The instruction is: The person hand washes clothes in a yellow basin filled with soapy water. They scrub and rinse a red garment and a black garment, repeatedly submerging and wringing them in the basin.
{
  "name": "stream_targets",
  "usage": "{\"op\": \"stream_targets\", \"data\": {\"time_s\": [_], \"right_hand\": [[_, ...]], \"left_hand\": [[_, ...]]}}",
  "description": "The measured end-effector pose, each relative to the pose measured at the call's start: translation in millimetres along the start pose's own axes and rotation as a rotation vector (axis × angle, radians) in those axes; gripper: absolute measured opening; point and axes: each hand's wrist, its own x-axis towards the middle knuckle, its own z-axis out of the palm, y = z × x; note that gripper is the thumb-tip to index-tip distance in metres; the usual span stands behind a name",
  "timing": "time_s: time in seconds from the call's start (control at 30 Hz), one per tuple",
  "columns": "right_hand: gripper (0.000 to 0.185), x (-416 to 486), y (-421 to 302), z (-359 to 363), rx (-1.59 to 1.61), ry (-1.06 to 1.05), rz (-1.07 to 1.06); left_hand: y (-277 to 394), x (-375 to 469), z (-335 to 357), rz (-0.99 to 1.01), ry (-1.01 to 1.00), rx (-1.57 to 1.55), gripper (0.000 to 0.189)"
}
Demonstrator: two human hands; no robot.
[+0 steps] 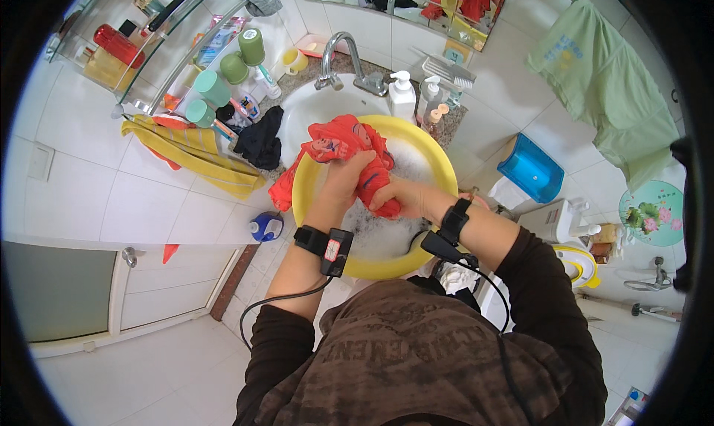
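Observation:
A wet-looking red printed garment (348, 139) is bunched up over a yellow plastic basin (440, 153). My left hand (350, 176) grips it near the middle, and my right hand (397, 196) is closed around its lower, bunched end. Part of the red cloth hangs over the basin's left rim. Below my hands, soapy water (374, 239) with grey-white foam fills the basin. The basin rests at the front of a white washbasin (295, 114) and covers part of it. Each wrist wears a black strap with a cabled device.
A chrome faucet (348, 58) rises behind the basin. White pump bottle (401, 94) and other bottles stand right of it. Black cloth (262, 139), cups (212, 88) and a yellow towel (189, 153) are at left. A blue tissue holder (532, 166) hangs on the right wall.

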Motion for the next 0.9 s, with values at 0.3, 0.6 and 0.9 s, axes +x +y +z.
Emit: {"op": "stream_targets", "data": {"time_s": [0.3,0.6,0.9], "right_hand": [[0.065,-8,16,4,0.611,-0.372,-0.01],[0.052,37,44,-2,0.522,-0.583,-0.446],[0.039,19,1,12,0.173,0.134,-0.19]], "left_hand": [[16,-8,4,-0.068,0.112,-0.741,0.031],[-29,-57,38,0.02,0.271,-0.994,0.027],[-28,-85,-11,-0.483,0.035,-0.488,0.043]]}}
